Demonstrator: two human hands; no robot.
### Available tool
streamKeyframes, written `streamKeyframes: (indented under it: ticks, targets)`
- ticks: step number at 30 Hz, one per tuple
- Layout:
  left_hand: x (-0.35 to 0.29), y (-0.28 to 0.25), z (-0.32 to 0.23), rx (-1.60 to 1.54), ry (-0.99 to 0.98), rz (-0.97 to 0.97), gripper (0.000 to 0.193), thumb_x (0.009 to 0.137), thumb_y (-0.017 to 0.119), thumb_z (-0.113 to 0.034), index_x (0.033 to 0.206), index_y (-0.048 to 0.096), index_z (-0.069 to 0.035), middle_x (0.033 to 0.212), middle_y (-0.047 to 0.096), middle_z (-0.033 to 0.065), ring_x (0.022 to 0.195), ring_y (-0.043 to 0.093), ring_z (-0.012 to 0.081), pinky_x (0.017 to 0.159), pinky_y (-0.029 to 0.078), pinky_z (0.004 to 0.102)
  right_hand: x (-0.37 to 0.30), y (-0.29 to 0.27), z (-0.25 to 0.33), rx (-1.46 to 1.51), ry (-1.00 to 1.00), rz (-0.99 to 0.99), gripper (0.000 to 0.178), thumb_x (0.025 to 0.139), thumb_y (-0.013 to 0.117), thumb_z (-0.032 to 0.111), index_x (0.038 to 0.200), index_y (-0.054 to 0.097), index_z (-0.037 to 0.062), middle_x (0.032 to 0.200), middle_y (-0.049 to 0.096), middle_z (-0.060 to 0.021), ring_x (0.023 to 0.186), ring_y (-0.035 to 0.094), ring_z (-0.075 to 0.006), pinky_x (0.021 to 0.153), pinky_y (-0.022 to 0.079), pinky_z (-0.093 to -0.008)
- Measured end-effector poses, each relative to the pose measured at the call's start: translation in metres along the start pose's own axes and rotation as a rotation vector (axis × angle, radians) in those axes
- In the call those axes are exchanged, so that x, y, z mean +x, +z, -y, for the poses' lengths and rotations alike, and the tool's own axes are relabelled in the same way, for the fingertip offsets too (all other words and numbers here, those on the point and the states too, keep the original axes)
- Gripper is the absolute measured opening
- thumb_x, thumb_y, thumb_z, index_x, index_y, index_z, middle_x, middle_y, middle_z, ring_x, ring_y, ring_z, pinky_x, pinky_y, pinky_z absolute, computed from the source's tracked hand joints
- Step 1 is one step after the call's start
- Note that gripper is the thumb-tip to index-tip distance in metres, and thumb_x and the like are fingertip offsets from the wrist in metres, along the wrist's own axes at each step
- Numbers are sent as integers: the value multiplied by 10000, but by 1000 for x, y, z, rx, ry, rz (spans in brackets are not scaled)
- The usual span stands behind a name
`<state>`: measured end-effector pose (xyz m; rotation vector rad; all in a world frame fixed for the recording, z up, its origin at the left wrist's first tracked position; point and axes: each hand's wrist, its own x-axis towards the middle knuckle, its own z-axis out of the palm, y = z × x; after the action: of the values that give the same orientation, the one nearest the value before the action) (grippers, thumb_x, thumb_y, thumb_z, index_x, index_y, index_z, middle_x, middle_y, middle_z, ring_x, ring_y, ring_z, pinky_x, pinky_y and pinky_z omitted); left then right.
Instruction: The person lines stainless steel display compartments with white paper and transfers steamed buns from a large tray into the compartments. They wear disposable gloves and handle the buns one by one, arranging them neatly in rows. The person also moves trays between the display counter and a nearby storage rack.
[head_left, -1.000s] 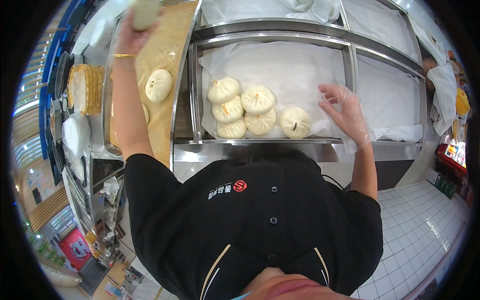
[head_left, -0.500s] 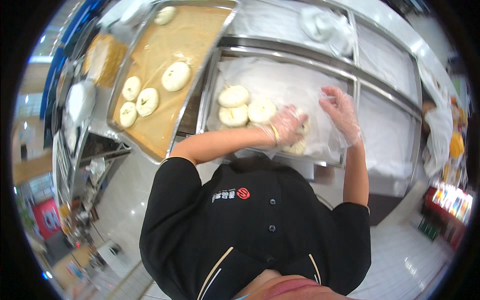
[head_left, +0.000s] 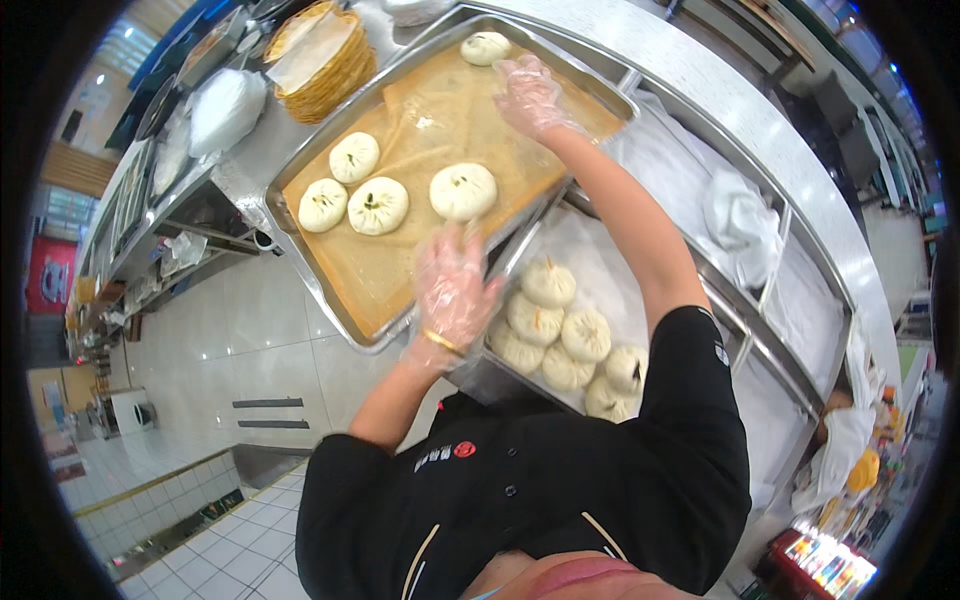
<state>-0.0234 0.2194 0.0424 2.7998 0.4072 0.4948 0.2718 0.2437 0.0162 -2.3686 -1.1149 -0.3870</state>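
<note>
Both my hands wear clear plastic gloves and reach over a metal tray (head_left: 290, 225) lined with brown baking paper. My left hand (head_left: 455, 290), fingers stretched out and slightly blurred, is just below a round white steamed bun (head_left: 463, 192) with green filling showing on top. Farther off, my right hand (head_left: 530, 95) is beside another bun (head_left: 485, 48) near the tray's far end. Its fingers look apart and hold nothing that I can see. A third bun (head_left: 378, 206) rests with a couple of others at the tray's left.
A paper-lined metal well (head_left: 622, 262) right of the tray holds several piled steamed buns (head_left: 586, 335). White cloth (head_left: 742, 225) lies in a farther compartment. Stacked woven steamer mats (head_left: 325, 70) and a white plastic bag (head_left: 226, 110) sit at the far left.
My view has turned left. Both hands have left the buns in the lined well and moved over the baking tray. My left hand has let go of the bun there.
</note>
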Motion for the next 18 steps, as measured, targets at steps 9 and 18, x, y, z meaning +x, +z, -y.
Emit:
streamKeyframes:
  ticks: [9,18]
  targets:
    - [-19,12,42,91,-166,238,331,779,513,-73,1093,536,28,1221,515,248,1158,498,410,961,422,448,103,98,4,-283,108,60,493,861,495,517,1285,471,266,1169,507,-219,1068,518,-378,897,434,-478]
    - [-22,23,46,66,-147,200,299,783,509,-64,1064,538,33,1217,505,275,1142,495,446,953,420,477,194,101,-146,1676,826,166,505,845,633,231,1293,434,112,1255,486,-135,1092,501,-299,877,454,-452]
